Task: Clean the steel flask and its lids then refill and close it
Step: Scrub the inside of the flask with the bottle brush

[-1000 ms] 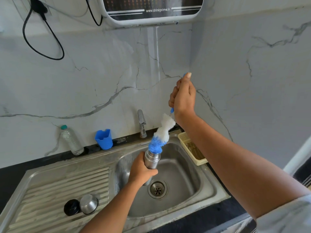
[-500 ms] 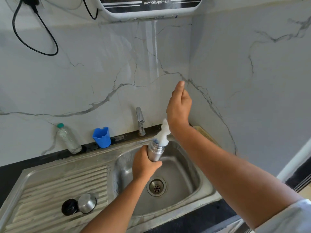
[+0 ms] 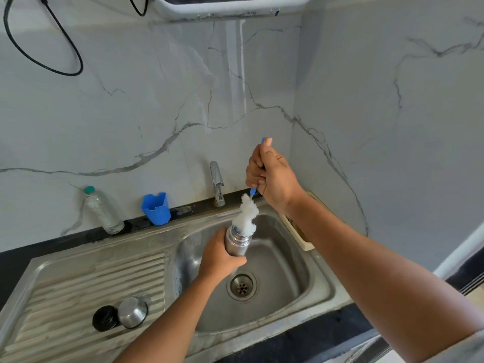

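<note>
My left hand (image 3: pixel 218 258) grips the steel flask (image 3: pixel 237 241) upright over the sink basin (image 3: pixel 285 289). A bottle brush (image 3: pixel 246 216) with white bristles sticks out of the flask's mouth; its lower part is hidden inside. My right hand (image 3: pixel 272 176) holds the brush's blue handle above the flask. On the draining board (image 3: pixel 78 281) at the lower left lie a black inner lid (image 3: pixel 104 318) and a steel cap (image 3: pixel 132 312), side by side.
A tap (image 3: pixel 216 183) stands behind the basin. A blue plastic cup (image 3: pixel 156 208) and a clear water bottle (image 3: pixel 102 210) stand on the dark counter by the marble wall. A cream soap tray (image 3: pixel 298 231) sits at the sink's right edge. A water purifier (image 3: pixel 230 5) hangs overhead.
The brush was pushed down into the flask half a second ago, then drawn partly back up, so more white bristles show now. My left hand keeps holding the flask.
</note>
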Action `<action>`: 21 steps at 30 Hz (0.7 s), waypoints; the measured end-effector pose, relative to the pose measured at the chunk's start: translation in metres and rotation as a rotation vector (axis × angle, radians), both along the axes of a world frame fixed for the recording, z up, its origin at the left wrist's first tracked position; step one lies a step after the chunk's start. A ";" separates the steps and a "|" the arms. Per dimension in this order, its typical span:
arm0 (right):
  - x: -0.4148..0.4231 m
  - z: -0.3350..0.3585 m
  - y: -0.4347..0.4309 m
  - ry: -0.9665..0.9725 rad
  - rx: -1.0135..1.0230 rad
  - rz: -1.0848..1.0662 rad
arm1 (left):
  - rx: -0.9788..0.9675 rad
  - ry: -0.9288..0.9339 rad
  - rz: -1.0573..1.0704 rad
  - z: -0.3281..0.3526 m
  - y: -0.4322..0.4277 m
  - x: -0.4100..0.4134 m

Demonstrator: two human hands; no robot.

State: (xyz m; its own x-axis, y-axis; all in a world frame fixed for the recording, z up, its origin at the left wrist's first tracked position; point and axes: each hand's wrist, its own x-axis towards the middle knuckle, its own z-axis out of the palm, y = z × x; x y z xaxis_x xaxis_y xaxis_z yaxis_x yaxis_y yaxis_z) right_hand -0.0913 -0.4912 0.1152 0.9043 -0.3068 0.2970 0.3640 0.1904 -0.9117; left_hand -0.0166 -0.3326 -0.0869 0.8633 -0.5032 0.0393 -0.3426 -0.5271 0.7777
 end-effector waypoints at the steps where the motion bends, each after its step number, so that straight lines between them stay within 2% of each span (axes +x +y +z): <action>1: 0.000 -0.002 -0.001 0.004 -0.002 0.011 | 0.016 0.031 -0.031 0.001 0.000 -0.002; 5: 0.002 -0.006 0.001 0.031 -0.013 0.047 | 0.032 0.180 -0.132 0.003 -0.004 -0.008; 9: 0.002 -0.007 0.003 0.071 0.039 -0.008 | 0.058 0.240 -0.203 0.005 -0.005 -0.010; 12: 0.005 -0.009 0.006 0.075 0.079 -0.213 | 0.041 0.230 -0.160 0.003 -0.006 -0.014; 16: 0.013 -0.019 0.020 0.083 -0.005 -0.585 | -0.002 0.174 -0.044 0.002 -0.012 -0.020; 21: 0.020 -0.021 0.020 0.167 0.086 -0.728 | -0.079 0.059 0.110 0.000 -0.011 -0.025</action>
State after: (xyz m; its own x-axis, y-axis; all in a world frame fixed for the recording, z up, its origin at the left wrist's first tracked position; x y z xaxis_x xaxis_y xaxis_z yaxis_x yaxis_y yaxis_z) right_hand -0.0713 -0.4712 0.0938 0.4951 -0.8603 0.1218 0.2834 0.0273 -0.9586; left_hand -0.0417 -0.3440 -0.0870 0.9151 -0.4026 0.0228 -0.2389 -0.4957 0.8350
